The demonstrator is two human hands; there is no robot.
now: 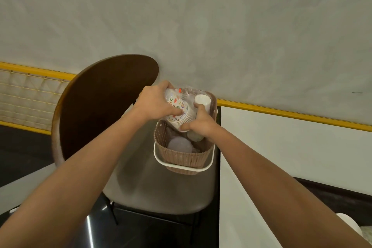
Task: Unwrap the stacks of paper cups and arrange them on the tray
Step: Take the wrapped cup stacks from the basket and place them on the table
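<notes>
**Both hands gripping the wrapped cups over the basket**

The left hand [155, 102] is curling round the closed end of the cups [180, 113]. The right hand [200, 126] is clasping the rim end, thumb against the lowest rim. Neither hand is spread. The stack is lying tilted between them, just above the far half of the basket [182, 158], which is sitting on the chair [161, 191] seat. No tray is showing.

The stack is probably weighing very little, and its thin paper walls are likely to dent under a hard squeeze. Holding it at both ends, where bases and rolled rims are stiffening it, seems soundest. The wrap [188, 91] is shining glossy and is probably slippery; its crumpled far end seems the place to pull.

The cups are showing white with small coloured shapes, nested tightly. Plain white cups [202, 101] are standing beside them in the basket.
</notes>
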